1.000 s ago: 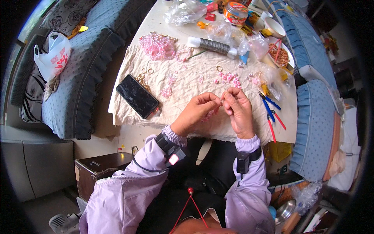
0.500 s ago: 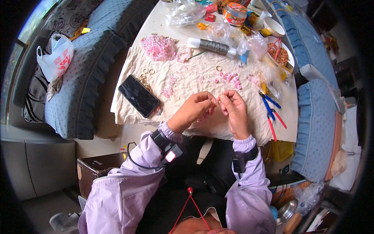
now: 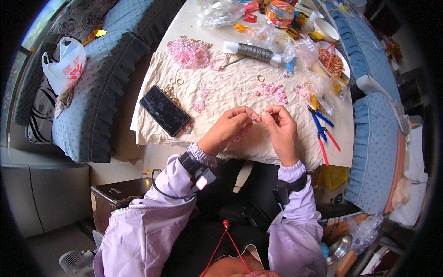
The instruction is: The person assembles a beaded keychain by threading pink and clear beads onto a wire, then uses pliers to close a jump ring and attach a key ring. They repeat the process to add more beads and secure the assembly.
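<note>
Near the front edge of the cloth, my left hand (image 3: pixel 232 128) and my right hand (image 3: pixel 282 131) meet with fingertips pinched together. A pink bead strand (image 3: pixel 238 136) hangs below my left fingers. The tiny piece at my right fingertips is too small to make out. Beyond the hands lie loose pink beads (image 3: pixel 278 91), a gold ring (image 3: pixel 260 78) and a scatter of clear pink beads (image 3: pixel 200 100). A heap of pink bead strings (image 3: pixel 188 53) sits farther back, beside a spool of grey cord (image 3: pixel 251 52).
A cream cloth (image 3: pixel 152 78) covers the near table. On it, a black phone (image 3: pixel 165 111) lies left, over gold chain. Pliers with blue and red handles (image 3: pixel 319 125) lie right. Plastic bags (image 3: pixel 221 13), a jar (image 3: pixel 280 14) and a bowl of nuts (image 3: pixel 340 64) crowd the back.
My right hand has shifted slightly, its fingers more bent over the pinch. A bit more of the pink strand shows under my left hand.
</note>
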A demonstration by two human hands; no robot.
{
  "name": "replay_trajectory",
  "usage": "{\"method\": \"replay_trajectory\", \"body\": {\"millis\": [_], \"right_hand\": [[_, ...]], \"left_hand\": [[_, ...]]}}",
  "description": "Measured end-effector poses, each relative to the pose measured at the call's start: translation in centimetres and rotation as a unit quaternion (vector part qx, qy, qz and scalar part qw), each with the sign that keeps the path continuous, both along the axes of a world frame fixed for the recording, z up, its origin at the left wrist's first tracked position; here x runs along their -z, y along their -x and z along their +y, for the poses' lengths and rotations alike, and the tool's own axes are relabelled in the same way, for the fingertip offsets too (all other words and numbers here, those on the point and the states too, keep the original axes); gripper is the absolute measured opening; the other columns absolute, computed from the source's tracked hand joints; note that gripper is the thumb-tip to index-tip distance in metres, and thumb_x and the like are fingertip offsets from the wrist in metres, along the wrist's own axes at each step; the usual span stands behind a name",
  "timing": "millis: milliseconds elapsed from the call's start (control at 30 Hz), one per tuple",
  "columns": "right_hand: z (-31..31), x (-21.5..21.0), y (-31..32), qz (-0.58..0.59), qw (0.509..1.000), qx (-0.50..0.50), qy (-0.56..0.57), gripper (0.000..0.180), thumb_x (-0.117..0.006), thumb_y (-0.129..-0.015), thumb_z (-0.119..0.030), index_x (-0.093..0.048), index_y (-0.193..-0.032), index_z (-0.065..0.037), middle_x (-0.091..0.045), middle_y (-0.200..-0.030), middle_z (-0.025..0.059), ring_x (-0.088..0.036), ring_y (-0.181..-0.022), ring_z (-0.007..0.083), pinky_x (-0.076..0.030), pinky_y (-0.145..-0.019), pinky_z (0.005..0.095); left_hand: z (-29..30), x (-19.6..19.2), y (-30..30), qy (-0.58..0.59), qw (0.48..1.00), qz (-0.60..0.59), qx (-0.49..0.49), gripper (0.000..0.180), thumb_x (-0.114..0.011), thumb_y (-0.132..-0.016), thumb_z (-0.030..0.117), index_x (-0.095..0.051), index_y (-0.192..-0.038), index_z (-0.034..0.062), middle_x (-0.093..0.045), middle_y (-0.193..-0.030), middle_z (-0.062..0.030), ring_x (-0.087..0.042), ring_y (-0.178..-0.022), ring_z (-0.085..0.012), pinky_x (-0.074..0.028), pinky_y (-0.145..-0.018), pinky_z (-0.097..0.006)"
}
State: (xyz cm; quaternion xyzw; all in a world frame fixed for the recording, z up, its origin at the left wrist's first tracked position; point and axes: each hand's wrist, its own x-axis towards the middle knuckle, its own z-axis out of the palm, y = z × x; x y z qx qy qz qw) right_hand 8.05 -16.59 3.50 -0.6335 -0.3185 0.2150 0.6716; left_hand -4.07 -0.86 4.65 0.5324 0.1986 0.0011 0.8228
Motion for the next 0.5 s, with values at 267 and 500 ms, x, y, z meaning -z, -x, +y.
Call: {"method": "replay_trajectory", "body": {"millis": [267,500], "right_hand": [[-0.3,-2.1,0.0,-0.444,0.887,0.049,0.118,0.019,-0.074,-0.093,-0.003,-0.066,-0.110,-0.005,-0.068,-0.107,0.0119,-0.070,-0.087,0.0290,-0.058,-0.076,0.0377],[-0.7,-3.4,-0.3,-0.566,0.802,-0.020,0.190,0.023,-0.073,-0.091,-0.007,-0.063,-0.112,-0.006,-0.065,-0.114,0.0102,-0.071,-0.099,0.0302,-0.059,-0.085,0.0423]], "left_hand": [[-0.4,1.3,-0.2,-0.034,0.998,-0.041,-0.027,0.008,-0.067,-0.108,0.016,-0.068,-0.108,0.0076,-0.062,-0.080,0.0041,-0.054,-0.064,-0.0038,-0.042,-0.052,-0.022],[-0.7,1.7,-0.3,-0.156,0.984,-0.085,-0.019,0.011,-0.067,-0.108,0.014,-0.067,-0.105,0.0040,-0.063,-0.083,0.0015,-0.058,-0.075,-0.0065,-0.049,-0.066,-0.025]]}}
